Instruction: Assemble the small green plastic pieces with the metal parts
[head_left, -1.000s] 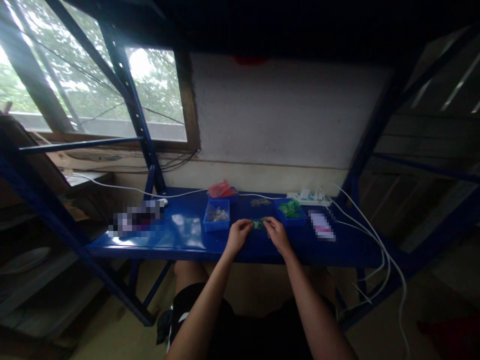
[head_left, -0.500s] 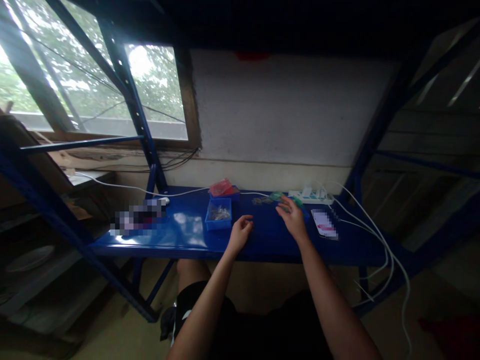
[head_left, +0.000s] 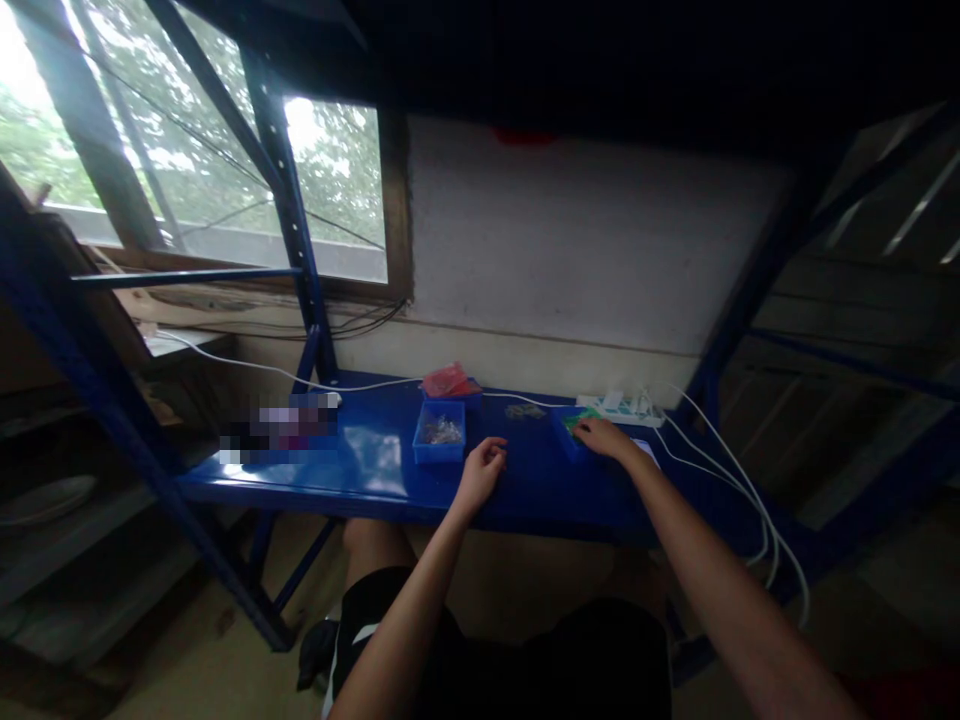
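Note:
My left hand (head_left: 484, 472) rests over the front part of the blue table with its fingers curled in and thumb against them; whatever lies in them is too small to make out. To its left stands a blue bin (head_left: 439, 450) holding many small, shiny, pale pieces. My right hand (head_left: 602, 439) is at a second blue bin (head_left: 568, 443), its fingers bent down at green plastic (head_left: 579, 419) lying in it. The fingertips are partly hidden there. Between the hands, farther back, lies a small pile of metallic-looking pieces (head_left: 525, 411).
Behind the left bin is another blue bin with red plastic (head_left: 445, 380) on top. A white power strip (head_left: 619, 408) with cables lies at the back right. A phone (head_left: 646, 452) is partly covered by my right forearm. Blue rack posts (head_left: 300, 240) frame the table (head_left: 375, 478).
My right hand has moved down and right, from raised above the table to the green plastic in the bin. My left hand stays in place. The view has shifted slightly.

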